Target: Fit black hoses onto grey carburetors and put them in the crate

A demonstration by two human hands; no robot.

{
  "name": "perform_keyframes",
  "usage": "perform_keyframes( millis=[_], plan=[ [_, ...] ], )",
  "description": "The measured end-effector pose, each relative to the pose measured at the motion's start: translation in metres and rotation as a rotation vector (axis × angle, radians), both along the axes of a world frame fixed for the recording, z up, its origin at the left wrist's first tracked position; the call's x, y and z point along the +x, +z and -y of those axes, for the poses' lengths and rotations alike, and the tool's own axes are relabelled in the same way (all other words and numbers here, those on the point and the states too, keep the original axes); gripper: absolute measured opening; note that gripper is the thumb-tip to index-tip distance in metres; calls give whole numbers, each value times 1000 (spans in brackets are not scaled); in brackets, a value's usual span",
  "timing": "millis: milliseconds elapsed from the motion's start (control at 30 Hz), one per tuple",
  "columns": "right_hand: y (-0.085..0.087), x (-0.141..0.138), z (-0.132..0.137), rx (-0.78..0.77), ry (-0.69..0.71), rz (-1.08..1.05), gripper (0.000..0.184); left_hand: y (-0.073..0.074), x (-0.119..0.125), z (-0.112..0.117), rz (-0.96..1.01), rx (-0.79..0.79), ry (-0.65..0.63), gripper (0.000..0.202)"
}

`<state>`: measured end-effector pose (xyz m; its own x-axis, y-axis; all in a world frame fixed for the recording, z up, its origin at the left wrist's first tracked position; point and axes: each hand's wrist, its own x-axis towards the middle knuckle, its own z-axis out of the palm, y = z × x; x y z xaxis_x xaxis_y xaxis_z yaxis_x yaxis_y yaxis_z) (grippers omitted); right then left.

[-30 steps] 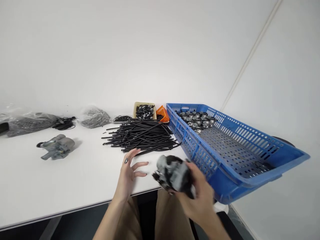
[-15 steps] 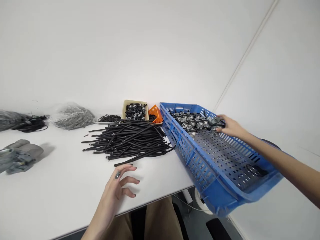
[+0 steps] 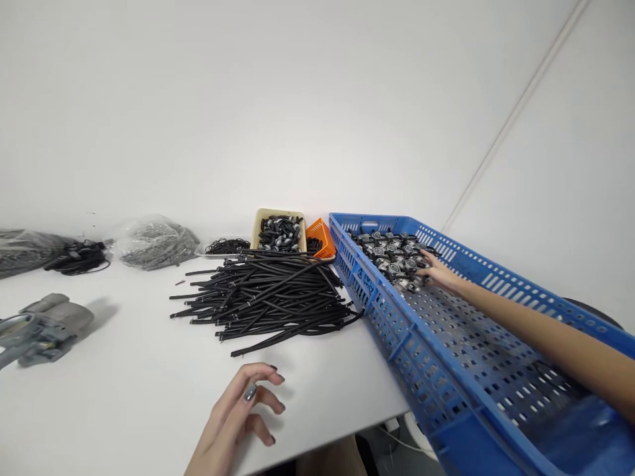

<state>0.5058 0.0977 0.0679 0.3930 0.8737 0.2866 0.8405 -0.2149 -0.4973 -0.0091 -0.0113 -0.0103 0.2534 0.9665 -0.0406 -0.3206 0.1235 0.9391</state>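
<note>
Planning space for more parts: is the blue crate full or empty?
Partly filled. The blue crate holds grouped parts toward its far end, at the right hand; perforated floor shows nearer the camera.

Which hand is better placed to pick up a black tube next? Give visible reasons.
Probably the left hand: it looks empty, close to the black tubes, whereas the right hand is inside the blue crate, at the grey-black parts.

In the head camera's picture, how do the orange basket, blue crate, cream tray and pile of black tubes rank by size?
Largest to smallest, as they look:
1. Blue crate, cut off by the picture's edge; its near end looks enlarged by closeness
2. Pile of black tubes
3. Cream tray
4. Orange basket
</note>
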Motion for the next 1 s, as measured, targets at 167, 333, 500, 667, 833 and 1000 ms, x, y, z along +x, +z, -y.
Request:
perform_keyframes(
  millis=[167,333,500,667,833,1000],
  plan=[
    [29,-4,-11,-29,-59,-31,80,0,-3,0,-17,42,-42,43],
    [68,-46,-20,66,-84,199,60,-7,-6,-2,-48,119,-106,42],
    [85,-146,-34,-5,356,552,39,-5,-2,0,-62,125,-110,39],
    [79,-263,-84,-144,598,717,33,-4,-1,1,-87,127,-112,39],
    [60,-327,-148,-180,543,718,23,-9,3,0,-52,109,-137,43],
    [39,-341,-171,-137,514,642,25,-14,7,-3,-22,82,-156,48]
  ],
)
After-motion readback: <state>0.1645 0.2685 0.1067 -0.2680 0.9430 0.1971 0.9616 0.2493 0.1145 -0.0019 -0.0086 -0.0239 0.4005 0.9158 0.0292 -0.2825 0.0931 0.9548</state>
